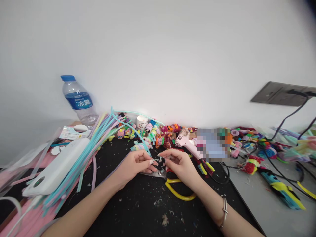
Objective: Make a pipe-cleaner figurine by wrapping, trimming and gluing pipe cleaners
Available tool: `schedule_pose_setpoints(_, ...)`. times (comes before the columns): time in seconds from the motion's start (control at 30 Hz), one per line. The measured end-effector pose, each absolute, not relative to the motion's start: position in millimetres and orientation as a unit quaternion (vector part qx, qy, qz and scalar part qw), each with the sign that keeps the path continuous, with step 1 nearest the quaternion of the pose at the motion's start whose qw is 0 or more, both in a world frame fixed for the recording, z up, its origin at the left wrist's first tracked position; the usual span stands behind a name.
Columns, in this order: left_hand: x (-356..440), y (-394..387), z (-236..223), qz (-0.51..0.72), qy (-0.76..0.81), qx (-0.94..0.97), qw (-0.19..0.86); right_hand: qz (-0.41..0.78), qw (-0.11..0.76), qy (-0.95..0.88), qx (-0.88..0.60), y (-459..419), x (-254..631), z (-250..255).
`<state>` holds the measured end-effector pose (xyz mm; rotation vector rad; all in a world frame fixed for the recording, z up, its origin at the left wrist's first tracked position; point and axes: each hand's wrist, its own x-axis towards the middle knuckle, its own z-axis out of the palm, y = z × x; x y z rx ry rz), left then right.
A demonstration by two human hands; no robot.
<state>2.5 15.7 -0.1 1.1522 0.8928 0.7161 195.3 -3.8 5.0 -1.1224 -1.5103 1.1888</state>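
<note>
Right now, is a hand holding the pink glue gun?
No, the pink glue gun lies beyond the right hand, its handle free of any grip.

A craft workspace, whether home or workshop unclear: the black tabletop [133, 210], strewn with fluff [165, 220], carries pipe cleaners [76, 164], a glue gun [189, 145] and fuzzy figures [160, 141].

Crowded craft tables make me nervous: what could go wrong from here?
If hot, the pink glue gun might burn the nearby right hand. That hand could knock the yellow-handled tool beside it. The tiny piece between the left hand and the right, too small to make out, might drop among the loose scraps.
</note>
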Motion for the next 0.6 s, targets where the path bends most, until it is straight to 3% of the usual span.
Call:
schedule_pose_setpoints(0.3,6.3,18.2,-0.8,0.326,0.431,0.526,0.657,0.5,0.443,-0.572,-0.476,-0.8,195.9,0.4)
schedule_pose_setpoints(0.6,7.2,16.7,-4.5,0.315,0.435,0.544,0.644,0.421,0.451,-0.623,-0.48,-6.1,195.4,4.4)
